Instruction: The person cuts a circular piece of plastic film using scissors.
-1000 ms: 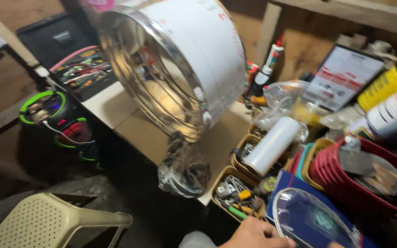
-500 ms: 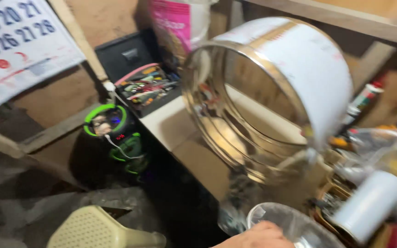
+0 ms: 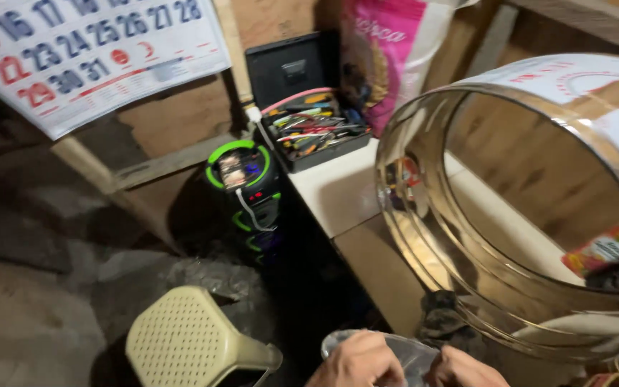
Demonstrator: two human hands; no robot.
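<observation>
Gripping a clear lid (image 3: 395, 351) at the bottom edge of view, both hands low and close together. Left hand (image 3: 356, 362) curled over the near rim, fingers (image 3: 367, 344) bent and closed on the plastic; right hand (image 3: 467, 373) just beside it, fingers pinched on the same rim, thumbs hidden. Lid held roughly level between the two hands, likely for steadiness, since thin plastic flexes under a one-sided hold. Only part of each hand in frame; wrists cut off.

Just beyond the fingers: dark crumpled plastic (image 3: 442, 322) at the foot of a large shiny drum (image 3: 524, 215), lying on its side with its open mouth turned toward the hands, white film on the outer wall. Drum resting on a board bench (image 3: 338, 193), probably laid flat to keep it from rolling off. Small red packet (image 3: 603, 247) reflected or lying inside, right of the fingers; cannot tell which.

Left of the fingers, and touching nothing held: cream perforated stool (image 3: 188, 337) on the floor. Farther out, above the stool: green-ringed speaker (image 3: 241, 168) with a white cable, tucked beside the bench end. Farther still, straight ahead: open black toolbox (image 3: 309, 122) full of screwdrivers, lid propped against the wall for access. Pink sack (image 3: 385, 50) leaning behind it. Far upper left: wall calendar (image 3: 87, 50) hung on a slanted timber.
</observation>
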